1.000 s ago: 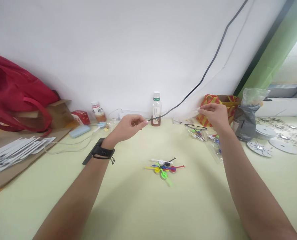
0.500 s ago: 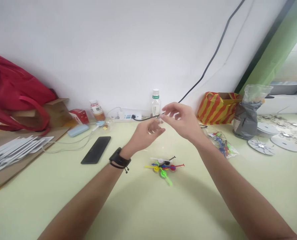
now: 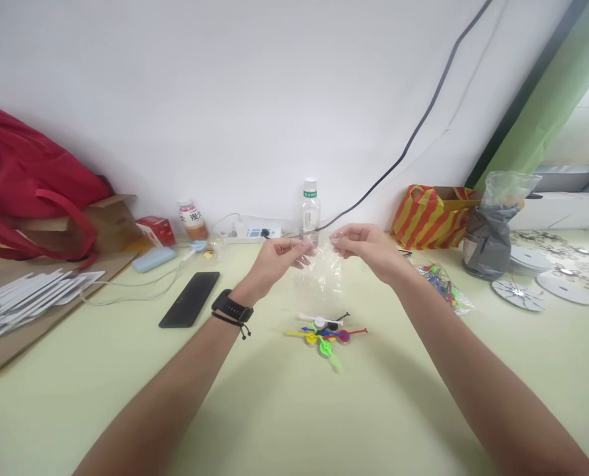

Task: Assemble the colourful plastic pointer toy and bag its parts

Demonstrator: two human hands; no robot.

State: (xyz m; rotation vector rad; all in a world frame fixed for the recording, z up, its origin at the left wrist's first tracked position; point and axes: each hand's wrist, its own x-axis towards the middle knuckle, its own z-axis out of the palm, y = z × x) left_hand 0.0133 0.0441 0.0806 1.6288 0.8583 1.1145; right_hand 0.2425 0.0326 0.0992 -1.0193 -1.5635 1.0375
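Left hand: thumb and fingers pinched on one side of the clear bag. Right hand: pinched on the other side. Bag hangs between them above the tabletop, toward its back edge, just beyond the pointer pile. Good practice: pinch only the rim, level both hands, pull evenly; film looks thin, likely to cling or slip. Counts: one bag in hand; at least six pointers (white, black, blue, red, yellow, green), overlaps may hide more; one parts bag beyond the right hand; one phone left; two bottles along the back edge.
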